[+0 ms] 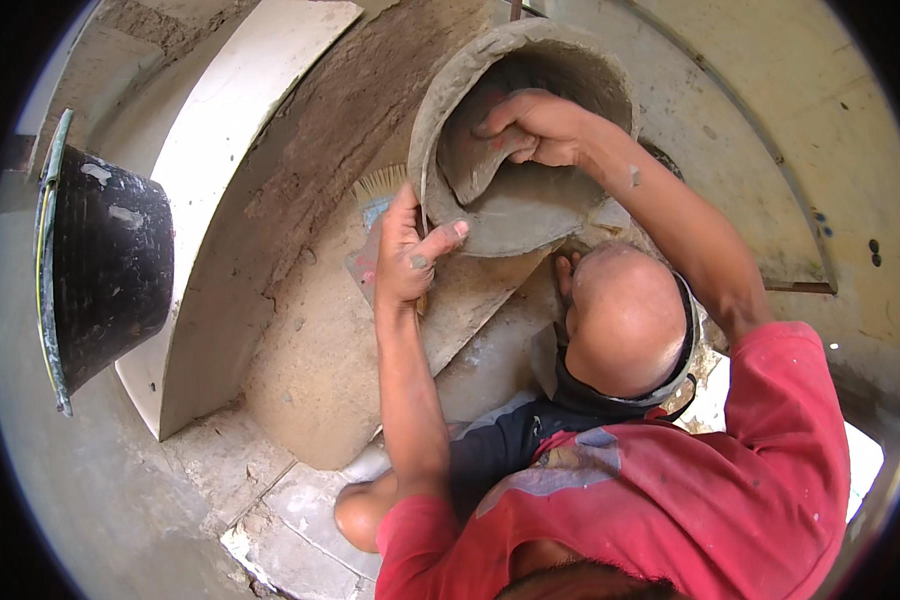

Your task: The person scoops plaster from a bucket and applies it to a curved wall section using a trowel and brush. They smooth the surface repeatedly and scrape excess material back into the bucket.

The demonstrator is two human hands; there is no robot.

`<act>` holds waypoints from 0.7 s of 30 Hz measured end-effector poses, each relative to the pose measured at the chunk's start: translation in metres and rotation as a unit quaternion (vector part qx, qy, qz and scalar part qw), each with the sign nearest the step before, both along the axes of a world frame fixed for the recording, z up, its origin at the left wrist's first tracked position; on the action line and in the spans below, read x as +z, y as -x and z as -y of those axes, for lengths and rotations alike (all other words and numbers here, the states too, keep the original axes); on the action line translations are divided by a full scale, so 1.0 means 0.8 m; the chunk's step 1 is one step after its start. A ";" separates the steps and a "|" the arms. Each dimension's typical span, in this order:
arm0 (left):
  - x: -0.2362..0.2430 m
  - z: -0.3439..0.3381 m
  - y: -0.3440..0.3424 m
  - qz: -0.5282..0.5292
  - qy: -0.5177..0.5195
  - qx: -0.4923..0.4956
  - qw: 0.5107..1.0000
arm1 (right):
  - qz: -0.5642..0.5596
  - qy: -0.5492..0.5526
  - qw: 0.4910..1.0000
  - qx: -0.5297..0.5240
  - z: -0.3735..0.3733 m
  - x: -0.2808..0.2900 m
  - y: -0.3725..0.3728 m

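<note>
The half-open left hand (410, 245) is steadying the grey pot (515, 238), likely heavy, brittle, best held by its rim; inside it, the right hand (545, 128) is gripping a curved piece (475, 168).

Bright, soft light; mostly sharp.
Blown-out glare at four o'clock, shade inside the bowl (515, 236) at one, fisheye bend, black corners.

Your bowl-shaped vessel (515, 232) looks matt and mortar-smeared, your curved grey scraper (473, 165) matt, your bucket (120, 265) slightly glossy plastic.
</note>
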State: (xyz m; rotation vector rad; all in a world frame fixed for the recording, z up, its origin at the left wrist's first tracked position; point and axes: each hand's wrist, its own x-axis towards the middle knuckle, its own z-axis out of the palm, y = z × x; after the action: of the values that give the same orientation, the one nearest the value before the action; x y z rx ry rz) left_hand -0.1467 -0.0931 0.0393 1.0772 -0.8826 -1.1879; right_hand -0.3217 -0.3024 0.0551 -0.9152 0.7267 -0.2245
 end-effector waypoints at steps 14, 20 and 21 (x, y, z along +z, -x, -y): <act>-0.009 -0.021 -0.010 0.040 0.016 -0.010 0.999 | -0.401 0.312 0.854 0.113 -0.013 0.049 0.002; -0.014 -0.021 -0.010 0.033 0.032 -0.047 0.998 | -0.341 0.215 0.894 0.195 -0.006 0.044 -0.004; -0.014 -0.021 -0.009 0.047 0.034 -0.052 0.997 | -0.328 0.186 0.910 0.174 -0.005 0.036 -0.001</act>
State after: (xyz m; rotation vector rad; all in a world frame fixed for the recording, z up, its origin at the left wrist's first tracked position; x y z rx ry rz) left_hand -0.1394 -0.0765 0.0278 1.0481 -1.0553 -1.1916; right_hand -0.3211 -0.2985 0.0842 -1.4975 1.1407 0.2940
